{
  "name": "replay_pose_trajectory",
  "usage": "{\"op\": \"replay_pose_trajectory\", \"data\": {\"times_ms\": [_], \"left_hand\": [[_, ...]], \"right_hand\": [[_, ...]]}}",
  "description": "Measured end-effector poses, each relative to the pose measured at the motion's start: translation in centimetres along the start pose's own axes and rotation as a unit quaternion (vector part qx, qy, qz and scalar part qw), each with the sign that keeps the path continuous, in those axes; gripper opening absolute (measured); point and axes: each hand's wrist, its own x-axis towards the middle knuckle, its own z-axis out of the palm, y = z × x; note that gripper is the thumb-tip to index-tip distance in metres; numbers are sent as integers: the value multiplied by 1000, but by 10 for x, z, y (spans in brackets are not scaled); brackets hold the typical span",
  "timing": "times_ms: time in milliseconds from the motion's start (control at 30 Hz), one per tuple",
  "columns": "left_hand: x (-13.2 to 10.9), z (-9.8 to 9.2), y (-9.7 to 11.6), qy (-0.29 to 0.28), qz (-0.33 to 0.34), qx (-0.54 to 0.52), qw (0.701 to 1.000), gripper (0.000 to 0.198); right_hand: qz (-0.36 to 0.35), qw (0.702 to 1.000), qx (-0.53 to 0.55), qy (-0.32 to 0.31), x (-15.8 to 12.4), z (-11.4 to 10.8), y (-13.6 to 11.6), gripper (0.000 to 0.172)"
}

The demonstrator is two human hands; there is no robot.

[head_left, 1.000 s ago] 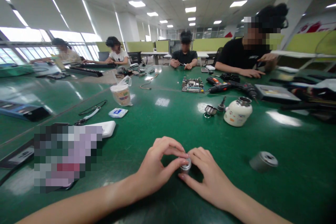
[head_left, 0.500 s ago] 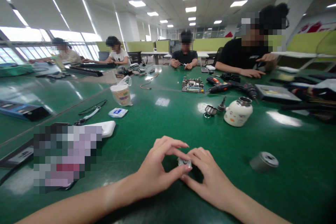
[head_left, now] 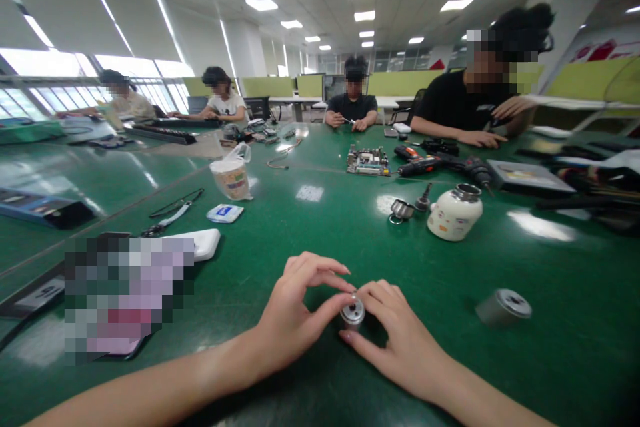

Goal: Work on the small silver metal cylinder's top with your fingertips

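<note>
Both my hands meet low in the middle of the green table (head_left: 320,240) around a small round silver metal part (head_left: 353,311). My left hand (head_left: 295,313) pinches it from the left with thumb and fingers. My right hand (head_left: 395,337) curls round it from the right. The part's flat face with small holes tilts up toward me. To the right, apart from my hands, a grey metal cylinder cap (head_left: 503,307) lies on its side.
A cream jar-shaped vessel (head_left: 455,213) with small metal parts (head_left: 401,210) beside it stands beyond my hands. Farther back lie a circuit board (head_left: 369,161) and a power drill (head_left: 440,165). A white case (head_left: 200,243), a wrapped cup (head_left: 231,177) and several seated people ring the table.
My hands have turned the small metal part between the fingers; its holed face now tilts up more. The hands stay in the same spot.
</note>
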Motion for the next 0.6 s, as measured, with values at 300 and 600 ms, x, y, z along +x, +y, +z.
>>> {"op": "replay_pose_trajectory", "data": {"times_ms": [300, 600], "left_hand": [[10, 2, -57, -41, -86, 77, 992, 20], [4, 1, -24, 17, -65, -41, 997, 17]], "right_hand": [[8, 1000, -3, -2, 2, -1, -1, 16], [3, 1000, 4, 1, 2, 0, 0, 19]]}}
